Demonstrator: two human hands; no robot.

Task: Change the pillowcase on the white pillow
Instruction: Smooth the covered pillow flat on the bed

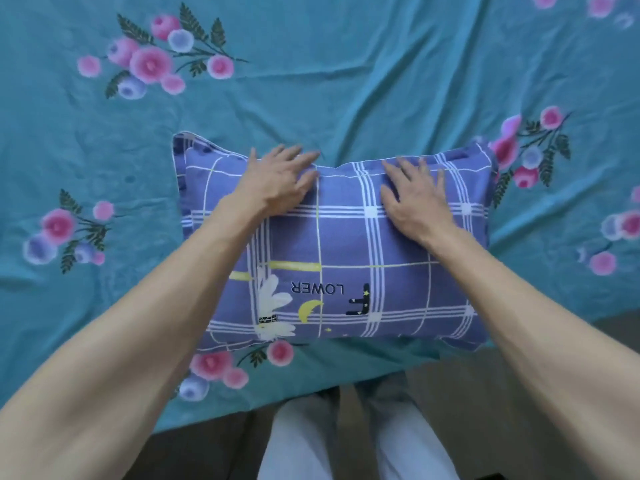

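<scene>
A pillow in a purple checked pillowcase [346, 251] with white and yellow lines, a daisy, a moon and the word "LOWER" lies near the front edge of the bed. The white pillow itself is hidden inside the case. My left hand [280, 178] rests flat on the pillow's far left part, its fingers spread and reaching the far edge. On the far right part my right hand [415, 195] presses flat with straight fingers. Neither hand grips the fabric.
The bed is covered by a teal sheet [346, 81] with pink and blue flower prints and some creases. The sheet's front edge hangs just below the pillow. My legs in light trousers [298, 441] stand on a dark floor against the bed.
</scene>
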